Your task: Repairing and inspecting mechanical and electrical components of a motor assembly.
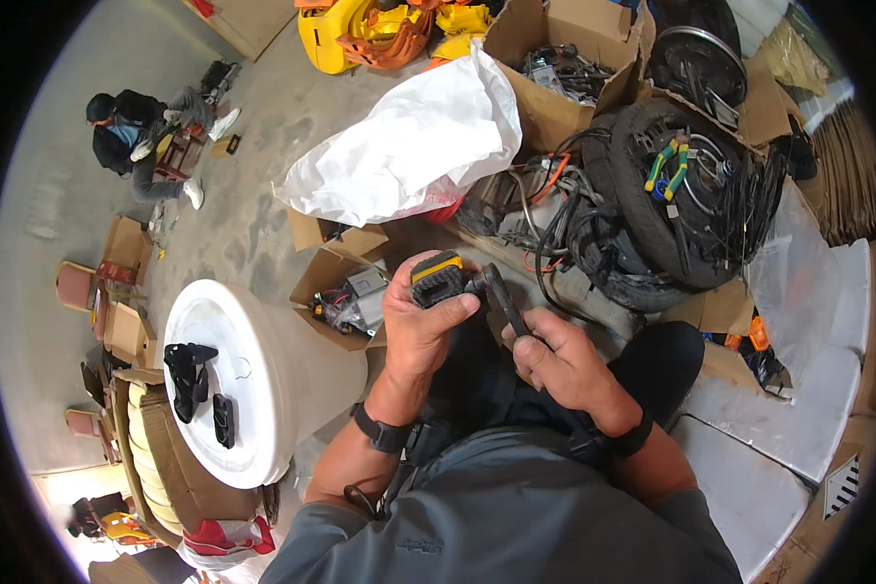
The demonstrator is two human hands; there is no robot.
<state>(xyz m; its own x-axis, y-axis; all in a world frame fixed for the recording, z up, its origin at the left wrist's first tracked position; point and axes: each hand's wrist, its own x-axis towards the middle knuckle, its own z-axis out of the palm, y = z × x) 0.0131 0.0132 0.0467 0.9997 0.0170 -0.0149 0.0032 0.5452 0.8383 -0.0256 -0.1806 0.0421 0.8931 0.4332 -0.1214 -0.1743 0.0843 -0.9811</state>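
while amid cardboard boxes (538, 115) on grey floor (263, 161), left hand (411, 333) tight on yellow-and-black pedal (436, 281), right hand (562, 362) tight round black bar (499, 295)

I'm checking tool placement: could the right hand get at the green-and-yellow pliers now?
Probably not yet: the right hand holds a dark bar, though nothing appears to cover the pliers.

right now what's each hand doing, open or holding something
Left hand: closed, holding a black pedal with a yellow strip.
Right hand: closed, holding a black bar.
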